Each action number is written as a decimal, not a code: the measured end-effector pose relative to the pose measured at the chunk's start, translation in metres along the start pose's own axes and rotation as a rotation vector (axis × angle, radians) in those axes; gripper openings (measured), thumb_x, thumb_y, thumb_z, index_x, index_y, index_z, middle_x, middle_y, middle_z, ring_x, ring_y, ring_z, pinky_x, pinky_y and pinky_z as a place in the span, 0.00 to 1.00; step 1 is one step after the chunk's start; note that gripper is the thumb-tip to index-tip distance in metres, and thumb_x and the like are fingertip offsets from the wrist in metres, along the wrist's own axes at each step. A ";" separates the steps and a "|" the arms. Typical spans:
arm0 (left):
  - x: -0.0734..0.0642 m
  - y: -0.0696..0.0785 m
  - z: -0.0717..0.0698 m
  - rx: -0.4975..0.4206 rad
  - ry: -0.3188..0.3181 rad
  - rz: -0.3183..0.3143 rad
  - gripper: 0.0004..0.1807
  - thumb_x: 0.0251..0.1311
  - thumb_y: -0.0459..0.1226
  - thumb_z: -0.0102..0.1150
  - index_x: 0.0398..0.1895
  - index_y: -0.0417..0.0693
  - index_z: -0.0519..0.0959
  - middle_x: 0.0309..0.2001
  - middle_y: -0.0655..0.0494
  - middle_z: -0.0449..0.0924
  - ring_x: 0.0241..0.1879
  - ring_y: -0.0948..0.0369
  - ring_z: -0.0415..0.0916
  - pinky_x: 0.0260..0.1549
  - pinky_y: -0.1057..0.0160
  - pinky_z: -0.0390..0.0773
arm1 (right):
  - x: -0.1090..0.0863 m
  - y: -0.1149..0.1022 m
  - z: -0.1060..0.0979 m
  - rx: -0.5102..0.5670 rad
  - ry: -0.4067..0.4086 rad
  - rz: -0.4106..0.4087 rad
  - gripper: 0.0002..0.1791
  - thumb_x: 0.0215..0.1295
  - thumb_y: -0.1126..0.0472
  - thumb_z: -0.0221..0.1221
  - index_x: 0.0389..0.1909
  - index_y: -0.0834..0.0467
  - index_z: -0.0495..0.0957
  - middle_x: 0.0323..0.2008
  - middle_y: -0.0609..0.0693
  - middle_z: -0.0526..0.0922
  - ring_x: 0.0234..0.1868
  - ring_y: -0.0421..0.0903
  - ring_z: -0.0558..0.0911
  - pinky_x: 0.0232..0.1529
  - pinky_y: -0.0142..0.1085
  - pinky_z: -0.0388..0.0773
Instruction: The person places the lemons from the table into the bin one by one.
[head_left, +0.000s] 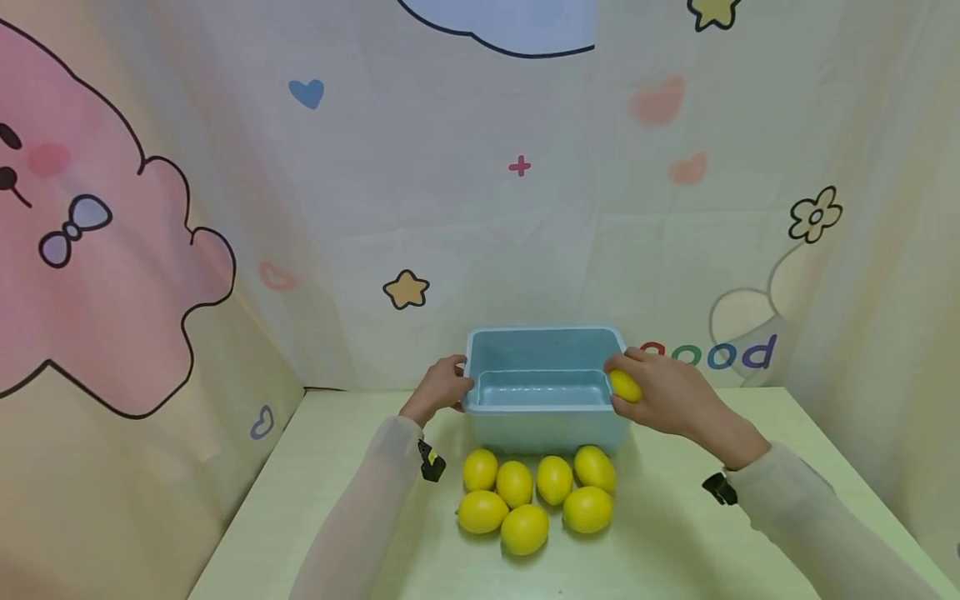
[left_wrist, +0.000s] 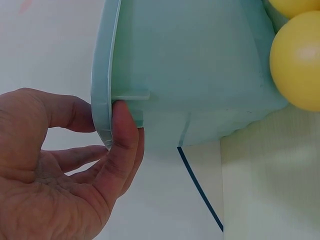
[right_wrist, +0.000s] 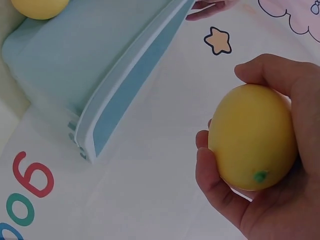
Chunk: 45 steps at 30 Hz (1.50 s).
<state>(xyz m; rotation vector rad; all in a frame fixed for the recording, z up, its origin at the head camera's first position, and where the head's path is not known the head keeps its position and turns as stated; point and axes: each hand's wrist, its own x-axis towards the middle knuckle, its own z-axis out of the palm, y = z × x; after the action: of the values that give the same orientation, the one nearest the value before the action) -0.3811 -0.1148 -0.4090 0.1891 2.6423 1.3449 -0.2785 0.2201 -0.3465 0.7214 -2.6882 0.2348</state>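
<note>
A light blue plastic bin (head_left: 543, 432) stands open-topped near the back of the table. My left hand (head_left: 441, 388) grips the rim at its left end; in the left wrist view, the thumb and fingers of that hand (left_wrist: 75, 170) pinch the bin's lip (left_wrist: 101, 75) from both sides. In my right hand (head_left: 671, 398) is a yellow lemon (head_left: 625, 386), at the bin's right rim. The right wrist view shows this lemon (right_wrist: 252, 135) with a green stem end, fingers and thumb curled round it, apart from the bin (right_wrist: 105, 60).
Several lemons (head_left: 525, 529) lie grouped on the pale table (head_left: 697, 533) right in front of the bin. Behind the table hangs a cloth backdrop (head_left: 480, 217) printed with stars, hearts and letters. The cloth also runs along both sides.
</note>
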 end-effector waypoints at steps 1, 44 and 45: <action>0.000 0.000 0.000 -0.001 0.001 -0.002 0.32 0.64 0.34 0.53 0.72 0.40 0.61 0.60 0.37 0.73 0.42 0.52 0.81 0.29 0.62 0.86 | 0.002 0.000 0.000 0.002 -0.002 0.000 0.16 0.58 0.54 0.63 0.47 0.53 0.79 0.37 0.49 0.79 0.25 0.41 0.69 0.19 0.30 0.64; 0.002 -0.003 0.000 0.002 -0.001 -0.002 0.33 0.63 0.34 0.54 0.73 0.41 0.61 0.60 0.37 0.73 0.44 0.51 0.81 0.32 0.59 0.87 | 0.102 0.023 0.022 0.033 -0.168 0.096 0.18 0.60 0.53 0.60 0.51 0.54 0.77 0.40 0.51 0.80 0.33 0.47 0.74 0.29 0.36 0.71; 0.002 -0.003 0.000 0.004 -0.001 0.000 0.33 0.63 0.34 0.53 0.73 0.41 0.61 0.60 0.37 0.73 0.45 0.50 0.81 0.31 0.60 0.86 | 0.103 0.023 0.023 0.034 -0.173 0.099 0.19 0.60 0.53 0.60 0.51 0.54 0.77 0.40 0.52 0.80 0.33 0.48 0.74 0.29 0.36 0.71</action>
<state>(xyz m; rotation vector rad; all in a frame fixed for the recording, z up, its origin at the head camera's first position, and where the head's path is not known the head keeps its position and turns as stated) -0.3834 -0.1165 -0.4119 0.1899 2.6443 1.3394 -0.3810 0.1875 -0.3316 0.6458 -2.8956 0.2544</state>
